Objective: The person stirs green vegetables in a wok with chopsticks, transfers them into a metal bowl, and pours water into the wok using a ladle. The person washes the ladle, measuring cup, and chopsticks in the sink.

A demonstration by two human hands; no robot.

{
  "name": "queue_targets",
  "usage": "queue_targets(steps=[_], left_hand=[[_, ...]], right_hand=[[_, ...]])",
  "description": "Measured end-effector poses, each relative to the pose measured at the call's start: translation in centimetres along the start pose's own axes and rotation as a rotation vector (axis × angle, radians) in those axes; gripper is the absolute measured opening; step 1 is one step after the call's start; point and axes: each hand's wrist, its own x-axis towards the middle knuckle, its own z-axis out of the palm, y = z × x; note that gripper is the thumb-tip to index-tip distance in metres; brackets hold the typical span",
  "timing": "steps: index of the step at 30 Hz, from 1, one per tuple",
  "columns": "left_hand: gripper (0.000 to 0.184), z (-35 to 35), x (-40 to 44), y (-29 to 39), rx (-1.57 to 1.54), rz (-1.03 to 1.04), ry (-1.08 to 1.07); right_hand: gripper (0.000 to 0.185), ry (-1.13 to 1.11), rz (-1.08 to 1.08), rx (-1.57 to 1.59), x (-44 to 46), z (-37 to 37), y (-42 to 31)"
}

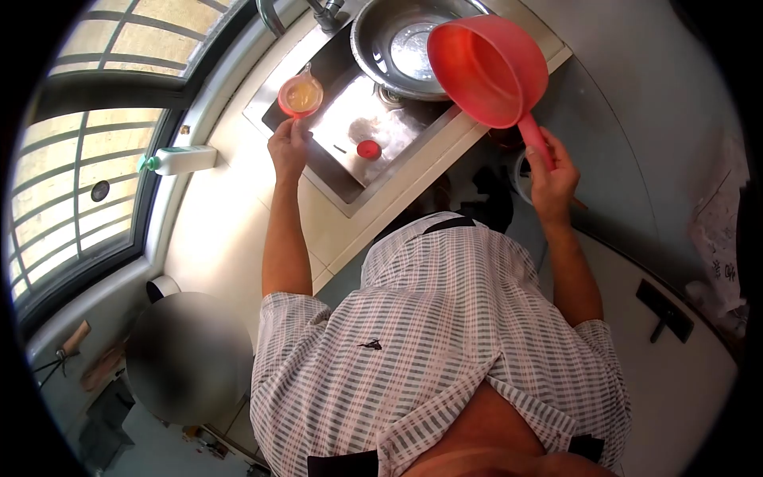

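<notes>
My left hand [290,147] is closed, its fingers pinching the near edge of a small round pinkish-orange cup [302,95] with a pointed tab at its far end. The cup is over the left side of the steel sink [350,187], and I can see a yellowish inside. My right hand [554,179] is wrapped around the handle of a large red water dipper [489,70]. The dipper's bowl is tilted, over the sink's right edge and partly in front of a steel basin [373,48]. A small round red piece [369,149] lies on the sink bottom.
A faucet [324,14] stands behind the sink. On the counter [214,230] by the barred window lies a white bottle [183,160] with a green cap. A blurred round shape [189,358] is at lower left. The steel basin rests across the sink's back right part.
</notes>
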Motion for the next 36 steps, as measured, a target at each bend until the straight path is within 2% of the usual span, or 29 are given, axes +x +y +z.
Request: queue_targets(steps=[9,14,17,21,24,27,30,34,36], left_hand=[[0.023,-0.6,-0.8,2.6,-0.271,0.03,0.007],[0.022,-0.9,-1.4,3.8,-0.377,0.036,-0.02],[0.024,-1.1,-1.4,3.2,-0.475,-0.022,-0.03],[0.028,0.7,0.7,-0.1,-0.592,-0.133,-0.156],[0.029,3.3,1.2,-2.2,-0.47,-0.253,-0.198],[0.029,4.0,1.9,-4.2,-0.461,-0.347,-0.171],[0.028,5.8,1.9,-5.2,-0.305,-0.4,-0.139],[0.028,6.6,2.9,-8.2,-0.369,-0.488,-0.065],[0.029,6.9,2.8,-8.9,-0.234,-0.468,-0.088]], right_hand=[[0.037,-0.007,-0.074,-0.032,0.4,0.0,-0.2],[0.037,-0.015,-0.039,0.031,0.2,0.0,-0.9],[0.038,-0.017,-0.034,0.036,0.1,0.1,-1.2],[0.038,-0.011,-0.03,0.049,0.1,0.3,-1.1],[0.037,-0.024,0.016,0.032,0.0,0.2,-1.9],[0.035,0.028,-0.101,-0.015,0.1,0.2,-0.9],[0.036,0.036,-0.047,-0.056,-0.3,-0.2,-0.8],[0.037,0.056,-0.005,-0.051,-0.5,-0.5,-0.9],[0.038,0.063,0.02,-0.021,-0.8,-0.7,-0.8]])
